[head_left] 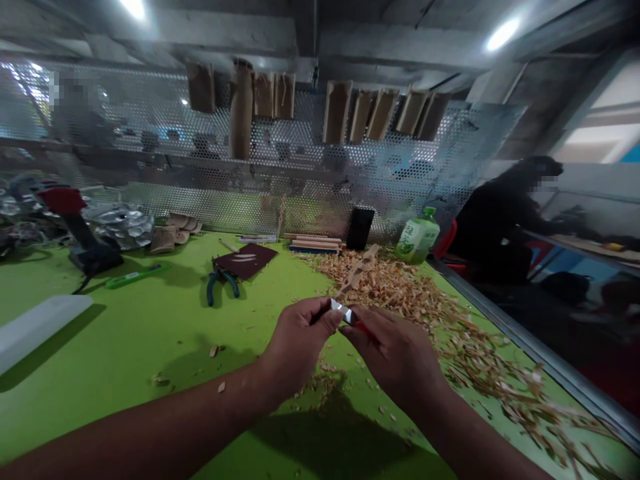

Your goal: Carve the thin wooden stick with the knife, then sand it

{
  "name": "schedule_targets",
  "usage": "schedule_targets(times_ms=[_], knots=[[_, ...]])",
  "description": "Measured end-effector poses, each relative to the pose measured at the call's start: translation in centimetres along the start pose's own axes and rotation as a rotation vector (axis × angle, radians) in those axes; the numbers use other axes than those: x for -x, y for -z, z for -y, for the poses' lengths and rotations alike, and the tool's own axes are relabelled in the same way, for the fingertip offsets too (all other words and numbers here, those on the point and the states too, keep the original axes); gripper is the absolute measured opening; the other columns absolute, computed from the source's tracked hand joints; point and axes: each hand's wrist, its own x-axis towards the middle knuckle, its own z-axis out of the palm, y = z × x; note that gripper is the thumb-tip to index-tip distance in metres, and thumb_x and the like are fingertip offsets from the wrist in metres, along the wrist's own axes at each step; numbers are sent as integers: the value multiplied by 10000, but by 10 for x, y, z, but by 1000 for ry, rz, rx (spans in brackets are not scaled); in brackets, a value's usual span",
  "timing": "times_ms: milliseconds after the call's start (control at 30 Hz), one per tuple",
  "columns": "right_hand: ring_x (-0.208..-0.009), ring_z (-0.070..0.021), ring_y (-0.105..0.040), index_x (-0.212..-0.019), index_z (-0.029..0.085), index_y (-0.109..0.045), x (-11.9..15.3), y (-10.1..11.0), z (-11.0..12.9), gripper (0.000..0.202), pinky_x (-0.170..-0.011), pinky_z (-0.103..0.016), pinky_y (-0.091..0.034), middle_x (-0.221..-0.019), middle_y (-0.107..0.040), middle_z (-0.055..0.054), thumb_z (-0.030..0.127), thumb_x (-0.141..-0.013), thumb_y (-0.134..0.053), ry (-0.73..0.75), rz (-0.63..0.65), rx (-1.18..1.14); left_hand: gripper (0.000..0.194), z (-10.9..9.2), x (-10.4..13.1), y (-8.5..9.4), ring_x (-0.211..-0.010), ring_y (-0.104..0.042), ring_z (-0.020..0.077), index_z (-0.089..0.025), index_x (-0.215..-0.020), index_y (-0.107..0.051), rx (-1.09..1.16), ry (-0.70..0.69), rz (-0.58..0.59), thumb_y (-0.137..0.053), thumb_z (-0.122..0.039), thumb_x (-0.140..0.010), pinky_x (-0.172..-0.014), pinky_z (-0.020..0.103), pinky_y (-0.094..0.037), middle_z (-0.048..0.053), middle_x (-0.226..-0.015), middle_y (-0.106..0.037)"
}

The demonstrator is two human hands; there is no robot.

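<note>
My left hand (305,337) is closed around the lower end of a carved wooden stick (356,275), which points up and away from me. In my right hand (395,340) is a knife (342,311) with a red handle, mostly hidden by my fingers. Its short shiny blade lies against the wood beside my left thumb. Right behind the stick spreads a heap of wood shavings (400,287), and small chips lie on the green table (200,347) under my hands.
Pliers (223,283) rest by brown sandpaper (247,260). A green cutter (137,274), a white block (43,327) and a red-and-black power tool (75,227) are at left. A green bottle (419,237) and a black phone (360,229) stand behind. A person (505,220) sits at right.
</note>
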Motion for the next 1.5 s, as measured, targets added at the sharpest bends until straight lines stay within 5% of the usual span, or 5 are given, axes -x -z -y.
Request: schedule_targets(times_ms=[133,433,1500], knots=[[-686,-170,-626,-961,226,-670,0,0,-1,311,-621,-263,-432,-823,-689,-57,440,-944,-444,10,5,-6,198,2,-1,2,-476,-239,64,-172,-796,-582,28,-9,69,-584,-364,-845,-465,198,-209,-80,-542,-307],[-665,-165,-609,-942,210,-653,-2,2,2,311,-582,-249,-395,-770,-670,-46,439,-943,-442,-25,28,14,186,-6,-2,1,-507,-273,77,-158,-740,-626,-101,-64,-17,-569,-302,-843,-487,215,-223,-60,-551,-365],[-688,-186,-619,-999,222,-660,-1,-1,2,318,-612,-283,-420,-803,-678,-49,451,-938,-449,-38,9,-33,279,4,-5,3,-409,-220,33,-140,-980,-646,231,87,77,-664,-353,-802,-393,186,-167,-89,-517,-338]])
